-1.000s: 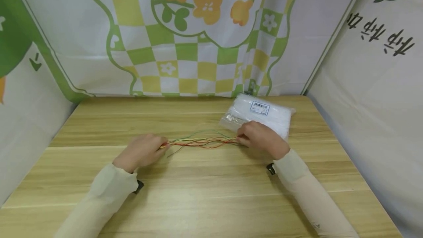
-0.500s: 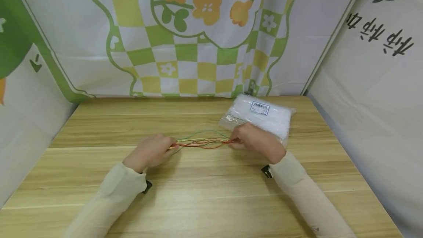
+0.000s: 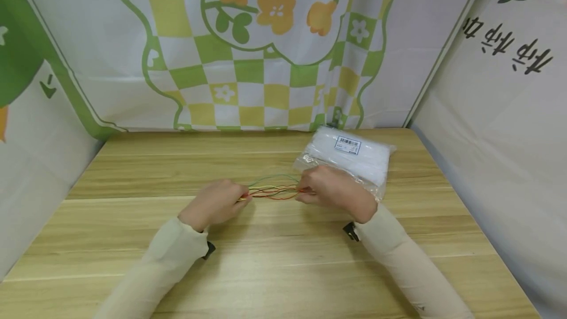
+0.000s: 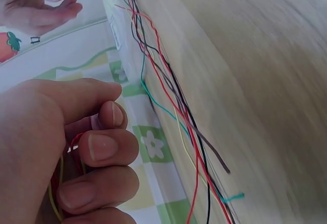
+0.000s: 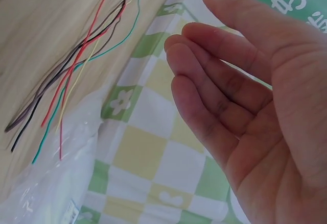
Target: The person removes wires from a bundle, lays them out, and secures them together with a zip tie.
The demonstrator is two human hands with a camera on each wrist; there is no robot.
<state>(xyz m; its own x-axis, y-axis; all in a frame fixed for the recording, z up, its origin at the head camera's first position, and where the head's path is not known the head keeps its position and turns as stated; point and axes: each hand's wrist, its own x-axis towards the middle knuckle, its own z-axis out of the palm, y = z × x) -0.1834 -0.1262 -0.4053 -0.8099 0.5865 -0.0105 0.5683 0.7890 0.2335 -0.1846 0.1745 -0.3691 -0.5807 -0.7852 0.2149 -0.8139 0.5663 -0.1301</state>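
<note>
Thin red, black, green, yellow and brown wires [image 3: 271, 190] lie across the table in a loose bundle, a green one [image 3: 274, 175] arching out on the far side. Over the bundle's left end is my left hand [image 3: 215, 204]. In the left wrist view its curled fingers hold other wires, a red loop [image 4: 76, 140] and a yellow strand [image 4: 53, 196], while the bundle passes outside the fist. My right hand [image 3: 338, 190] hovers over the bundle's right end. The right wrist view shows its fingers [image 5: 196, 99] bent loosely, nothing in them, apart from the wires [image 5: 83, 45].
A clear plastic bag [image 3: 369, 159] with white contents and a barcode label [image 3: 347, 145] lies just beyond my right hand. The wooden table [image 3: 274, 270] reaches back to a green-and-yellow checked curtain [image 3: 248, 92]. White fabric walls [image 3: 509, 127] stand on both sides.
Both hands have come closer together over the wires, my left moving right with its red and yellow wires, my right moving left. The bundle stays about where it was.
</note>
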